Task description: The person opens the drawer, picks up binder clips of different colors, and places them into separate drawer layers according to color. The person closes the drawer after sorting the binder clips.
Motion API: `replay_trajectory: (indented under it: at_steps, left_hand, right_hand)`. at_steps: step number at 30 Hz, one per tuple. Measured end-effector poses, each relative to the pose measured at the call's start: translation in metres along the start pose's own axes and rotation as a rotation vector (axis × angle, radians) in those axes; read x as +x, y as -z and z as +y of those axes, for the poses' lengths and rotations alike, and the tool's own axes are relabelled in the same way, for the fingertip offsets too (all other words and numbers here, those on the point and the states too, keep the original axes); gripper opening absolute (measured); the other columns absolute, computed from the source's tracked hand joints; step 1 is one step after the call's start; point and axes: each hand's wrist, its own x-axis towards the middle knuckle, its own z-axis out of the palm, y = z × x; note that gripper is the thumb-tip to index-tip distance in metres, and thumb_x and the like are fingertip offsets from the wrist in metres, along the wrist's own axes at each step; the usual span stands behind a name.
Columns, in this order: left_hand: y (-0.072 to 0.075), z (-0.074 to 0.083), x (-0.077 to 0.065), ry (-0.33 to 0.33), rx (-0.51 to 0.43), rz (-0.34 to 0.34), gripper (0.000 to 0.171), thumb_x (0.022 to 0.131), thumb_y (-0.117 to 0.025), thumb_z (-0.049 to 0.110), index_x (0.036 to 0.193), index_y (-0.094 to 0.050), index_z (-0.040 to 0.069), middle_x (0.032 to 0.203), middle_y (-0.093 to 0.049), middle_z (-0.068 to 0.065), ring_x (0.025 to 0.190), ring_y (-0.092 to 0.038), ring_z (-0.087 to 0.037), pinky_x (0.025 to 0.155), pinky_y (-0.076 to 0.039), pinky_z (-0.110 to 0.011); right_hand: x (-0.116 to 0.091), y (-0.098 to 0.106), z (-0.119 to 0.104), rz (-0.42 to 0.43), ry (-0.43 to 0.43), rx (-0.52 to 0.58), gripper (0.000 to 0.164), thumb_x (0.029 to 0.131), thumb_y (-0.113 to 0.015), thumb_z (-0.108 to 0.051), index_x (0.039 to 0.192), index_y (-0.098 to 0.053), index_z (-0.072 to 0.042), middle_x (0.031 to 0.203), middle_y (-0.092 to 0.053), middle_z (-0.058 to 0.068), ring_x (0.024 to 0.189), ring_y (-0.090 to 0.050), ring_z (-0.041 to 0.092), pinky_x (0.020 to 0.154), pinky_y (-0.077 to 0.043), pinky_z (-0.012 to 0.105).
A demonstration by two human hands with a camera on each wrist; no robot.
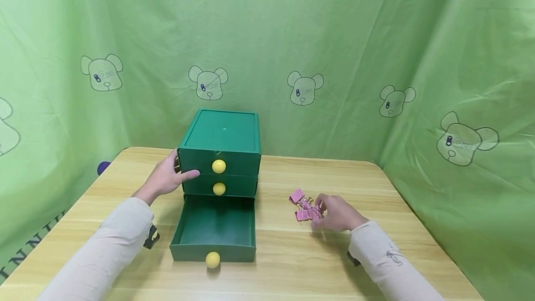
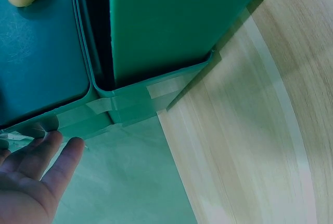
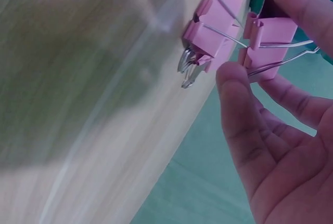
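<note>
A green drawer cabinet (image 1: 225,129) with yellow round knobs stands on the table. Its bottom drawer (image 1: 190,253) is pulled out, and nothing shows inside. My left hand (image 1: 165,176) rests against the cabinet's left side, thumb extended across the front; in the left wrist view its fingers (image 2: 65,167) touch the taped side. To the right of the cabinet lies a small cluster of pink binder clips (image 1: 297,196). There my right hand (image 1: 336,213) pinches one pink binder clip (image 3: 273,37) between thumb and fingers. Another pink clip (image 3: 221,21) lies right beside it.
The wooden table (image 1: 288,268) has rounded back corners. A green curtain (image 1: 259,36) with bear-head drawings hangs behind and at both sides. The open drawer juts toward the front of the table, its yellow knob (image 1: 212,259) foremost.
</note>
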Motion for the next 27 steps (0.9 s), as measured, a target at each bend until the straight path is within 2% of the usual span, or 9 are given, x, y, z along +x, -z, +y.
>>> replay_trajectory:
  at_steps: [17, 27]
  left_hand:
    - [0.0, 0.0, 0.0, -0.002, 0.002, 0.002, 0.095, 0.089, -0.07, 0.041, 0.155, -0.011, 0.005, 0.149, -0.032, -0.03, 0.134, -0.031, -0.051, 0.104, -0.034, -0.06]
    - [0.0, 0.0, 0.0, -0.002, 0.003, 0.002, 0.095, 0.089, -0.07, 0.041, 0.155, -0.011, 0.006, 0.15, -0.03, -0.029, 0.134, -0.03, -0.052, 0.104, -0.034, -0.06]
  right_hand:
    - [0.003, 0.006, -0.017, 0.035, 0.085, -0.015, 0.046, 0.068, -0.087, -0.028, 0.1, -0.061, -0.007, 0.086, -0.062, 0.005, 0.077, -0.059, 0.017, 0.068, -0.053, 0.033]
    - [0.005, 0.007, -0.032, 0.024, 0.101, 0.015, 0.041, 0.071, -0.086, -0.031, 0.094, -0.059, -0.009, 0.081, -0.059, 0.0, 0.072, -0.056, 0.015, 0.065, -0.051, 0.031]
